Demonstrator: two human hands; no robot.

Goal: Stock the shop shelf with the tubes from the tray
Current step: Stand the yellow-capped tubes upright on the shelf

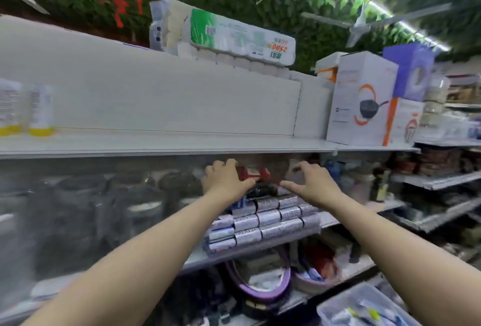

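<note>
Red-and-white tube [251, 174], blurry, lies far back on the grey metal shelf [197, 258] atop stacked silver cartons [270, 217]. My left hand [226, 178] seemingly grips it; my right hand [309, 182] hovers relaxed just right.

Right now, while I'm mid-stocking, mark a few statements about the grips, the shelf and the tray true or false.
1. The left grip holds a red and white tube. True.
2. The right grip is clamped round a silver box. False: its fingers are spread and hold nothing.
3. The tray sits on the top shelf. False: it is low at the right, below both grips.
4. Silver boxes are stacked on the shelf under the grips. True.
</note>
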